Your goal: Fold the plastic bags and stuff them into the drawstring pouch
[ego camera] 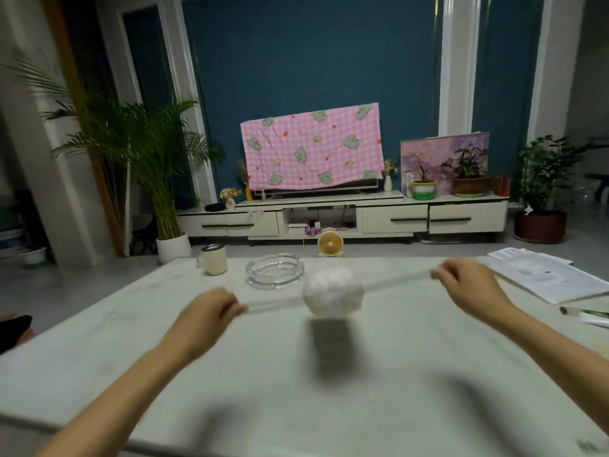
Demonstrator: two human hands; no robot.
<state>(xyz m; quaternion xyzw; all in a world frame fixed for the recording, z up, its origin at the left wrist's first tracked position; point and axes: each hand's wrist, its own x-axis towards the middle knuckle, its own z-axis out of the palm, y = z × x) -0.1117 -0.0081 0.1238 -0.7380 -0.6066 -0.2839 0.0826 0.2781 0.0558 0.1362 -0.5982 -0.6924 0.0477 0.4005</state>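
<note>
The near half of the table [329, 390] lies bare from left edge to right edge, crossed only by the two forearms. Toward the far edge stand a mug [213, 258] and, right of it, a glass ashtray [274, 269], with a narrow gap between them. The pouch [333, 290] hangs just in front of the ashtray (blurred, its shadow on the tabletop below). Its drawstrings [395, 282] run taut to the left hand [207, 311] and the right hand [468, 285], barring the middle like a rail. Papers [547, 275] take up the far right corner, and a roll [583, 316] lies at the right edge. The far left corner is open.
</note>
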